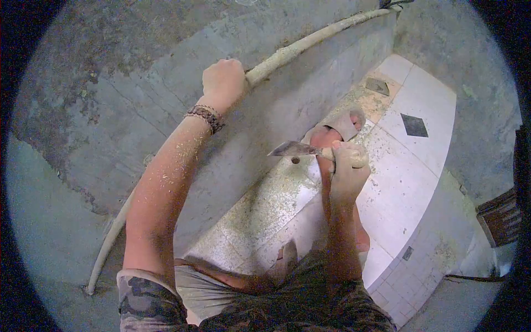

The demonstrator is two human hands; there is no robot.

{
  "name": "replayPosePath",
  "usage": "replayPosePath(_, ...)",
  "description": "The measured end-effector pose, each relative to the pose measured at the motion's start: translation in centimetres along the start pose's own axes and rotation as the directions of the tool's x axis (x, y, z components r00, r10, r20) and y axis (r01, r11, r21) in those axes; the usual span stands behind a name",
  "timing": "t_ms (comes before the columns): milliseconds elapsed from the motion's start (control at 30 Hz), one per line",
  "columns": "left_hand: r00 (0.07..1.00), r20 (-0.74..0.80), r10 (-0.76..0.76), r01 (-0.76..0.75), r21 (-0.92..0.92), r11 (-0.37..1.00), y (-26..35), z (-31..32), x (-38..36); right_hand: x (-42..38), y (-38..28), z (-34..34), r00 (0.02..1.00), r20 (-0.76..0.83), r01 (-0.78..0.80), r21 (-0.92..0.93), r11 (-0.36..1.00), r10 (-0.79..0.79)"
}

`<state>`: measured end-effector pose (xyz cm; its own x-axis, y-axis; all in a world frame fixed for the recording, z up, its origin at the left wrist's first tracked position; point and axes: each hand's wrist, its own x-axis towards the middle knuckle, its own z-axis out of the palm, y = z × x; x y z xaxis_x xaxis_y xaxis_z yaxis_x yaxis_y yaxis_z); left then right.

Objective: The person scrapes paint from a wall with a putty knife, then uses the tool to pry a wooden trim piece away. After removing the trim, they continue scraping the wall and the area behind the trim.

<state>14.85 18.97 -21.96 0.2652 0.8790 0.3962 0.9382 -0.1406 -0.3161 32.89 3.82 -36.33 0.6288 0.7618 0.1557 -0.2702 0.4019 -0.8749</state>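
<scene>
My left hand is closed around a long, pale pipe that runs along the grey wall, its surface rough and crusted. A braided bracelet circles that wrist, and pale flakes cling to the forearm. Lower and to the right, my right hand grips the handle of a putty knife. Its triangular metal blade points left, apart from the wall, above the tiled floor. Pale dust coats the right fingers, and part of the handle is hidden inside them.
White tiles with dark diamond insets lie below, scattered with pale flakes. A round hole shows beside the blade. My sandalled foot rests near the wall. Brown slatted material stands at the far right.
</scene>
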Motion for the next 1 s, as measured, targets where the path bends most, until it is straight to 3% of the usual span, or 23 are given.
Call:
replayPosePath(133,0.997,-0.061,0.039,-0.039,0.004,0.999,-0.2,0.7,0.1,0.0,2.6,-0.2,1.0,0.014,0.027,-0.05,0.998,-0.026)
replayPosePath(233,0.994,-0.092,0.063,-0.064,-0.008,0.998,-0.6,1.1,-0.4,-0.7,2.8,0.1,0.995,0.058,0.076,0.032,0.997,-0.078)
replayPosePath(300,0.993,-0.11,0.05,-0.051,-0.005,0.999,-1.0,1.8,-1.7,-1.2,1.1,0.7,0.999,0.045,0.02,0.174,0.984,-0.028)
replayPosePath(367,0.923,-0.384,-0.001,-0.06,-0.146,0.987,-1.6,2.7,-5.0,-1.3,-0.7,1.4,0.994,0.069,0.073,0.116,0.991,-0.082)
replayPosePath(533,0.905,-0.418,-0.071,-0.009,-0.188,0.982,-2.3,2.7,-11.4,-2.4,-4.9,5.6,0.97,0.211,0.118,0.033,0.992,-0.123)
replayPosePath(633,0.904,-0.417,-0.099,-0.02,-0.274,0.962,-2.4,2.6,-11.7,-2.7,-4.7,8.2,0.744,0.421,0.623,-0.156,0.766,-0.519)
replayPosePath(667,0.897,-0.426,-0.119,-0.027,-0.32,0.947,-2.6,2.6,-11.8,-2.9,-4.3,8.7,0.738,0.426,0.63,-0.16,0.76,-0.523)
replayPosePath(733,0.884,-0.454,-0.114,-0.057,-0.346,0.937,-3.0,2.7,-12.3,-3.2,-3.7,9.7,0.556,0.545,0.788,-0.105,0.607,-0.628)
replayPosePath(800,0.87,-0.483,-0.1,-0.1,-0.37,0.924,-3.3,2.9,-12.7,-4.1,-3.8,10.2,0.53,0.577,0.81,-0.129,0.572,-0.621)
replayPosePath(867,0.855,-0.514,-0.069,-0.177,-0.414,0.893,-4.1,3.1,-13.1,-4.7,-4.2,10.2,0.535,0.695,0.793,-0.218,0.569,-0.48)
replayPosePath(1000,0.851,-0.517,-0.09,-0.223,-0.512,0.83,-4.8,3.1,-13.3,-2.8,-6.2,9.8,0.449,0.752,0.849,-0.19,0.493,-0.483)
